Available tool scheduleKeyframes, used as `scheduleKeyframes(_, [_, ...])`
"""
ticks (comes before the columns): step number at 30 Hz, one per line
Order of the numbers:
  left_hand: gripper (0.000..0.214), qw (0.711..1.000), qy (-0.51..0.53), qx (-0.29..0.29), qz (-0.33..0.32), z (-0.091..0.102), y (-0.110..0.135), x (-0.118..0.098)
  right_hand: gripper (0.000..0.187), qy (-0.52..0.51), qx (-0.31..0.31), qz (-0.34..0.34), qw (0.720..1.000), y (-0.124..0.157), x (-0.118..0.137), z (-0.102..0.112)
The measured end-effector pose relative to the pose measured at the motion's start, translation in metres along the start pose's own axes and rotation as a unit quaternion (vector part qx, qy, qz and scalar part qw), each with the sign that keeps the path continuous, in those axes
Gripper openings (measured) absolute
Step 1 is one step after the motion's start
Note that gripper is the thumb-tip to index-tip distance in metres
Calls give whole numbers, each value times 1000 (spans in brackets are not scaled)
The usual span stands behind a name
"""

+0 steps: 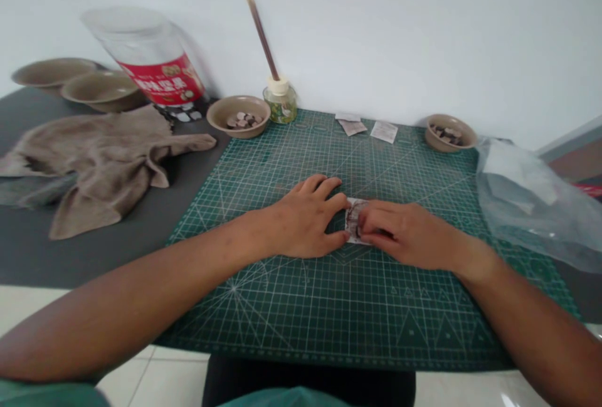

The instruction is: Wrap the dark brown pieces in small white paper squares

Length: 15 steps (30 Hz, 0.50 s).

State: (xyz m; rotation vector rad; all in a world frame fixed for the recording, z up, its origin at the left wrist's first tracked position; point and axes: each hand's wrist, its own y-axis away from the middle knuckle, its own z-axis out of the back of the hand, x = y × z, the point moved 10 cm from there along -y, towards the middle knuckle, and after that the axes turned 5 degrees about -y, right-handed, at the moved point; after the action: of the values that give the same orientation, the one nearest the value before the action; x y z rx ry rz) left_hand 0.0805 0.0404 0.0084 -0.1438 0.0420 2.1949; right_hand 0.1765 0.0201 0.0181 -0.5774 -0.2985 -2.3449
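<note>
A small white square of paper (pixel 353 214) with dark brown markings lies on the green cutting mat (pixel 301 306). My left hand (pixel 305 219) rests flat on the mat with its fingers spread. Its thumb and forefinger touch the paper's left edge. From the right, my right hand (pixel 409 231) bends over the paper, fingers curled and pinched together against its surface. Whatever those fingertips hold, if anything, is hidden, and the hand covers the paper's right part.
Along the mat's back are a bowl of small round pieces (pixel 239 117), a reed diffuser (pixel 281 100), paper squares (pixel 384 131) and another bowl of pieces (pixel 450 133). Left are a brown cloth (pixel 108 156), a large jar (pixel 155 68) and two bowls (pixel 101 90). A plastic bag (pixel 536 200) lies right.
</note>
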Motion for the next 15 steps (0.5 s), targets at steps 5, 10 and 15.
scheduleKeyframes(5, [52, 1000, 1, 2, 11, 1, 0, 2, 12, 72, -70, -55, 993, -3, -17, 17])
scheduleKeyframes(10, [53, 1000, 2, 6, 4, 0, 0, 0, 12, -5, 13, 11, 1000, 1, 1, -2])
scheduleKeyframes(15, [53, 1000, 0, -2, 10, 0, 0, 2, 12, 73, -69, -59, 993, 1, -16, 15])
